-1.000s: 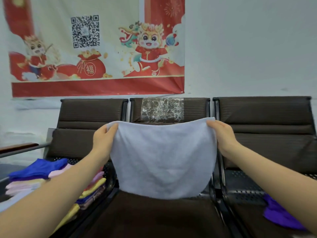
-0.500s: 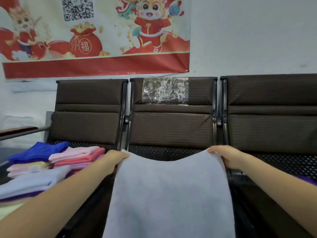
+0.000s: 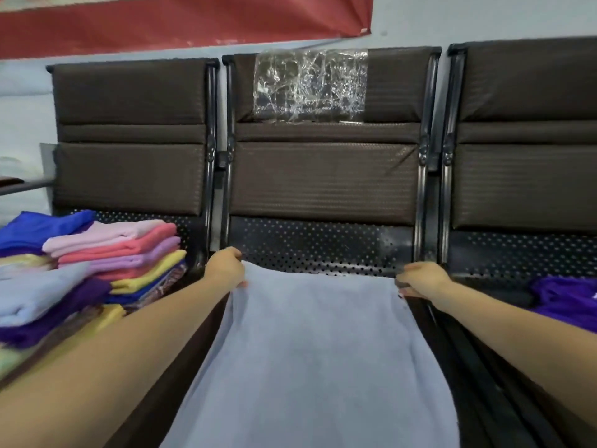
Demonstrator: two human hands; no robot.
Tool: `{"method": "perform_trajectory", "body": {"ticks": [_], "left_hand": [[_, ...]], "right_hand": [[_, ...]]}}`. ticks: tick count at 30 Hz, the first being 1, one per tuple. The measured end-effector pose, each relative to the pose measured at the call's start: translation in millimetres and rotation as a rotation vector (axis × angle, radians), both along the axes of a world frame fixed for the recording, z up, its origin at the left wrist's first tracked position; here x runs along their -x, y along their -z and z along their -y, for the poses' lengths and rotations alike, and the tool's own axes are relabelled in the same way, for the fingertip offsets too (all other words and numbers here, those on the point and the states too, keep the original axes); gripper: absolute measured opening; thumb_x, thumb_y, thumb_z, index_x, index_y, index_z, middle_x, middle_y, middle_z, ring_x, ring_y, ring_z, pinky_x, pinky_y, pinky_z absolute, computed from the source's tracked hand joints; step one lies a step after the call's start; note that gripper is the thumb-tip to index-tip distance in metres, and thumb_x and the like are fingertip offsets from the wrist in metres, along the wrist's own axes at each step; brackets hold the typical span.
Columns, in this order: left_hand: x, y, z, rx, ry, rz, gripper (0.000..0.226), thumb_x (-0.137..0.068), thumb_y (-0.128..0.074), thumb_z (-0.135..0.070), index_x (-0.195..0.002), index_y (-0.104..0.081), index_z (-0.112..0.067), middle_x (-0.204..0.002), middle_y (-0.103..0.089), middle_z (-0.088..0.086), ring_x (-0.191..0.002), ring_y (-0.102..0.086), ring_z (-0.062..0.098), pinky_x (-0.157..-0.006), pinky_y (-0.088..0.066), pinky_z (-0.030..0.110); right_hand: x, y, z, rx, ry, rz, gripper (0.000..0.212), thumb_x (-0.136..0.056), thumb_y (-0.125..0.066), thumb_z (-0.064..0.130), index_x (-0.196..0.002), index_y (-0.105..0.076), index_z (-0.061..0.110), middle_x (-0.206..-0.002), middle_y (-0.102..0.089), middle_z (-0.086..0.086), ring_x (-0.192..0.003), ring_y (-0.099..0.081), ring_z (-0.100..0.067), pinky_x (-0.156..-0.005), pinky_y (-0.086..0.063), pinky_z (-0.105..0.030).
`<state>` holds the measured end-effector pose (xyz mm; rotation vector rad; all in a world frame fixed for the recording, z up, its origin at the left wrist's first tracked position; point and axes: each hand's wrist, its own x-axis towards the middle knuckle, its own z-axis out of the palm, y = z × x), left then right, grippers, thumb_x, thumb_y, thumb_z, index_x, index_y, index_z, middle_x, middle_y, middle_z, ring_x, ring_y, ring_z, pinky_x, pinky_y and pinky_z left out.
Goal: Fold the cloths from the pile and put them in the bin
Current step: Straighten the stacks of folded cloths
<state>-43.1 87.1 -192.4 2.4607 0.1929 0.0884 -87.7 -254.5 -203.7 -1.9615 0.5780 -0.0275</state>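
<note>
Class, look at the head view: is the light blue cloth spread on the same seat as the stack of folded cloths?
No. The light blue cloth lies on the middle seat, while the stack of folded cloths sits on the seat to its left.

A pale blue-grey square cloth [image 3: 316,350] lies spread on the middle brown padded seat [image 3: 323,176]. The left hand [image 3: 226,268] and right hand [image 3: 420,279] pinch its far corners. A stack of folded coloured cloths [image 3: 106,253] sits left.
</note>
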Motion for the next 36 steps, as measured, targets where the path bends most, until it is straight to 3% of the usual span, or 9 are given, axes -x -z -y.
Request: {"method": "perform_trajectory", "body": {"ticks": [3,8,11,13,18,21,25,30,36], "left_hand": [[-1,12,9,-0.072,0.01,-0.065,0.054,-0.092,-0.047,-0.006,-0.144,-0.033,-0.012,-0.123,-0.056,0.021,-0.106,-0.058,0.038,-0.079,-0.051,0.042],[26,9,48,-0.028,0.11,-0.201,0.045,-0.097,-0.043,-0.016,-0.141,-0.035,-0.008,-0.123,-0.054,0.017,-0.1,-0.059,0.033,-0.078,-0.05,0.039],[59,-11,77,-0.032,0.279,-0.174,0.012,-0.099,-0.041,-0.016,-0.098,-0.053,-0.016,-0.097,-0.051,0.003,-0.091,-0.047,0.023,-0.079,-0.041,0.031],[84,-22,91,-0.069,0.394,-0.178,0.017,-0.098,-0.04,-0.015,-0.083,-0.045,-0.02,-0.089,-0.046,-0.001,-0.094,-0.042,0.02,-0.08,-0.035,0.027],[140,-21,101,-0.222,0.617,-0.235,0.039,-0.099,-0.041,-0.025,-0.135,-0.05,-0.014,-0.143,-0.045,0.003,-0.129,-0.043,0.021,-0.101,-0.034,0.024],[163,-10,98,-0.316,0.748,-0.305,0.039,-0.1,-0.04,-0.027,-0.135,-0.05,-0.014,-0.143,-0.045,0.002,-0.129,-0.043,0.019,-0.099,-0.033,0.022],[175,0,92,-0.459,0.903,-0.397,0.042,-0.1,-0.04,-0.029,-0.139,-0.046,-0.014,-0.143,-0.043,0.008,-0.129,-0.042,0.024,-0.103,-0.034,0.029],[168,4,89,-0.489,0.943,-0.346,0.04,-0.098,-0.045,-0.03,-0.135,-0.051,-0.015,-0.138,-0.048,0.008,-0.125,-0.046,0.024,-0.103,-0.038,0.032],[160,27,77,-0.407,0.932,-0.246,0.043,-0.094,-0.052,-0.041,-0.131,-0.051,-0.021,-0.131,-0.045,0.005,-0.122,-0.044,0.022,-0.104,-0.037,0.034]], "right_hand": [[-2,3,-10,-0.001,-0.022,0.014,0.064,-0.091,-0.063,0.009,-0.146,-0.032,0.005,-0.145,-0.042,-0.012,-0.126,-0.048,-0.031,-0.1,-0.046,-0.039],[18,-5,-5,0.016,-0.061,-0.07,0.038,-0.091,-0.064,0.012,-0.127,-0.054,0.004,-0.131,-0.053,-0.013,-0.114,-0.052,-0.027,-0.094,-0.05,-0.038],[42,-20,-6,0.059,-0.122,-0.116,0.03,-0.09,-0.064,0.016,-0.117,-0.059,0.002,-0.112,-0.058,-0.016,-0.094,-0.057,-0.026,-0.083,-0.052,-0.037],[61,-23,-7,0.077,-0.162,-0.176,0.03,-0.089,-0.064,0.018,-0.114,-0.056,0.004,-0.103,-0.056,-0.014,-0.087,-0.057,-0.024,-0.072,-0.051,-0.033],[115,-1,-18,-0.058,-0.184,-0.302,0.041,-0.085,-0.069,0.019,-0.118,-0.046,0.011,-0.112,-0.047,-0.011,-0.094,-0.051,-0.022,-0.062,-0.048,-0.028],[131,11,-20,-0.135,-0.129,-0.299,0.047,-0.08,-0.072,0.022,-0.119,-0.049,0.011,-0.111,-0.048,-0.009,-0.084,-0.051,-0.02,-0.06,-0.04,-0.027],[140,8,-15,0.024,-0.194,-0.248,0.017,-0.084,-0.07,0.016,-0.084,-0.055,0.008,-0.078,-0.047,-0.001,-0.063,-0.042,-0.013,-0.047,-0.03,-0.019],[142,9,-8,0.234,-0.393,-0.321,0.025,-0.082,-0.071,0.023,-0.068,-0.054,0.013,-0.07,-0.048,0.0,-0.06,-0.041,-0.013,-0.048,-0.028,-0.023],[132,15,-7,-0.034,-0.364,-0.077,0.022,-0.079,-0.073,0.014,-0.097,-0.07,0.002,-0.094,-0.07,-0.007,-0.081,-0.063,-0.019,-0.068,-0.046,-0.026]]}}
